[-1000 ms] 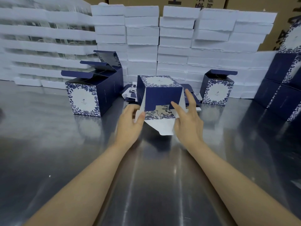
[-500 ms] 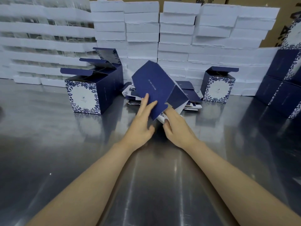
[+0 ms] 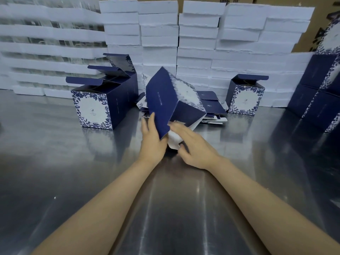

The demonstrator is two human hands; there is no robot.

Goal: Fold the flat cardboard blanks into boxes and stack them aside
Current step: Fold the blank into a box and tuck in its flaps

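Left grip [image 3: 152,138] holding tilted box [image 3: 165,96], right grip [image 3: 195,144] pressing flap [image 3: 173,142]

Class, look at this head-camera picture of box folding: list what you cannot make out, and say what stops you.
- Bottom flaps of the held box: head view, covered by the left hand and right hand.
- Flat blanks: head view, mostly behind that box; number unclear.
- Print on its navy side: head view, too small.
- Stacked boxes: head view, cut by right edge.
- Brown carton lettering: head view, partly behind the foam slabs.
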